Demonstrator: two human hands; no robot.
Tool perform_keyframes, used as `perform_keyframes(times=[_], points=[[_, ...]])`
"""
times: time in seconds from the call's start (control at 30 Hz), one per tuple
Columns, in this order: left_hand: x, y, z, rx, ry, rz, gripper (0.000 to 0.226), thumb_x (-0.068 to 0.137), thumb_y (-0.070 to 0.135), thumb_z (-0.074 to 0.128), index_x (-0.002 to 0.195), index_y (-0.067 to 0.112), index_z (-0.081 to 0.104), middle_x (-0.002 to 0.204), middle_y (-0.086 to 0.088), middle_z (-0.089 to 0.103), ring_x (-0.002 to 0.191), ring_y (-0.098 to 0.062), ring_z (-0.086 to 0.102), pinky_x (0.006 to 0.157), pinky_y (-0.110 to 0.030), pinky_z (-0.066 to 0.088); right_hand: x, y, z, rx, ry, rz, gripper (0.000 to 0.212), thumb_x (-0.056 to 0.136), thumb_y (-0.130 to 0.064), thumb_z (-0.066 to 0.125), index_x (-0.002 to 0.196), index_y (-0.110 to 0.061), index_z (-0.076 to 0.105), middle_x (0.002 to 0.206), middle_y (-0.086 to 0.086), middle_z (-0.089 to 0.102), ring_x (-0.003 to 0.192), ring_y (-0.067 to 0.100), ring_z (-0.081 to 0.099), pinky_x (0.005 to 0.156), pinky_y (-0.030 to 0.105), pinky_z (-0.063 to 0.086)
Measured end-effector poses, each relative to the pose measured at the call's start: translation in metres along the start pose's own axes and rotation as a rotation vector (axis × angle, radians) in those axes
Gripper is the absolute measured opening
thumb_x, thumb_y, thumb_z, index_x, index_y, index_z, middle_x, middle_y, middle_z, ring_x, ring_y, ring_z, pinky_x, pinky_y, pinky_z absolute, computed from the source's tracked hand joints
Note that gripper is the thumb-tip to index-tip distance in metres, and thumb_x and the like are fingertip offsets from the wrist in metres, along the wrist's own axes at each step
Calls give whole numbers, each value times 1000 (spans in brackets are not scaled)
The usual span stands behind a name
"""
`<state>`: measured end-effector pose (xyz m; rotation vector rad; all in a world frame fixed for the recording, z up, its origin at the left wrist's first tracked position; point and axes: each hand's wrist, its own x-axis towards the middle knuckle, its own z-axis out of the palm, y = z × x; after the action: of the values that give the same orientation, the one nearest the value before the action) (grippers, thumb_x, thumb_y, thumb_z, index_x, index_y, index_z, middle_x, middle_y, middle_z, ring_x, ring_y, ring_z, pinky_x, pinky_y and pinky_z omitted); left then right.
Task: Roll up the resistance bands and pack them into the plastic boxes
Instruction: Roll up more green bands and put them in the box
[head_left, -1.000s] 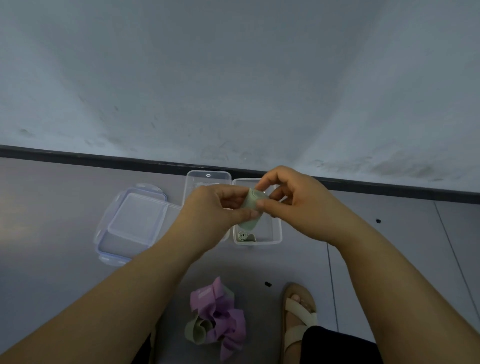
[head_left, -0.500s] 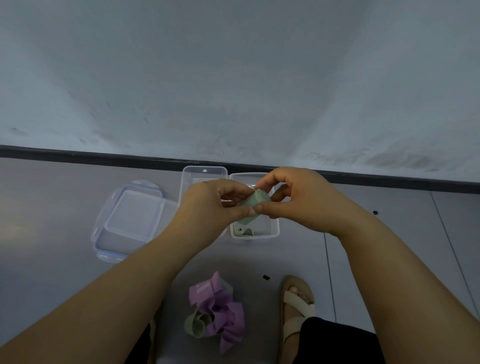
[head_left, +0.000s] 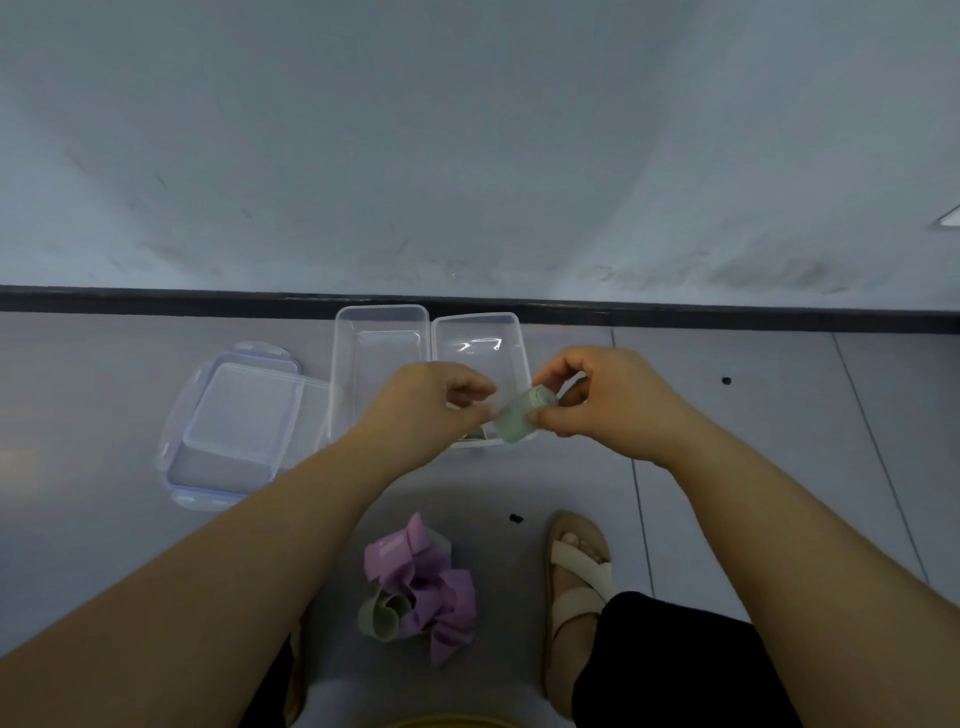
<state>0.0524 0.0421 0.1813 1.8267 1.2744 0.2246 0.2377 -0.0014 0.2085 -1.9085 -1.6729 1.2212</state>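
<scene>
Right now both hands, left hand (head_left: 431, 405) and right hand (head_left: 608, 400), are pinching the rolled green band (head_left: 519, 418) above the right box (head_left: 478, 332) by the floor's far edge; a loosening grip is risking unrolling.

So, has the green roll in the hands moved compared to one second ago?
Yes. Judged against the right clear box, the green roll has shifted right, from over the box's middle to its right edge, pinched by the left hand and right hand.

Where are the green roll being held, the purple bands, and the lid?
green roll (head_left: 521, 417), head view, middle of its side.
purple bands (head_left: 426, 587), head view, centre of the heap.
lid (head_left: 244, 415), head view, flat middle panel.
</scene>
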Motion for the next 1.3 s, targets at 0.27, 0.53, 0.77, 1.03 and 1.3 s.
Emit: perform_keyframes(times=[0.27,0.53,0.77,1.03,1.3], points=[[19,-75,52,226,-190,-160,29,92,24,56,120,18,63,125,2,60,112,-13,56,93,-17,36,30,88,43,-15,-2,226,22,79,-18,72,98,-14,61,100,4,63,81,16,62,71,24,53],[79,-126,93,448,-180,-30,32,96,24,44,120,14,62,123,-8,57,114,-23,51,96,-29,40,116,129,73,-151,98,232,29,80,-13,68,108,-7,64,108,9,63,93,19,58,80,25,46],[105,-162,114,470,-180,90,33,85,21,45,100,8,72,101,-13,65,101,-34,55,82,-36,49,161,153,106,-355,-58,166,22,82,-16,62,101,-7,67,105,11,61,92,25,58,82,34,49],[113,-183,123,544,-187,198,19,83,7,57,89,3,74,87,-14,68,92,-35,58,73,-41,53,181,158,132,-545,-177,161,11,85,-8,55,74,-12,56,89,10,49,78,27,51,66,29,38],[115,-195,128,520,-124,306,13,62,14,61,61,13,74,56,-3,63,58,-27,61,46,-27,52,185,169,148,-554,-136,133,17,84,-2,55,97,-5,66,105,13,56,92,30,57,70,30,41]])
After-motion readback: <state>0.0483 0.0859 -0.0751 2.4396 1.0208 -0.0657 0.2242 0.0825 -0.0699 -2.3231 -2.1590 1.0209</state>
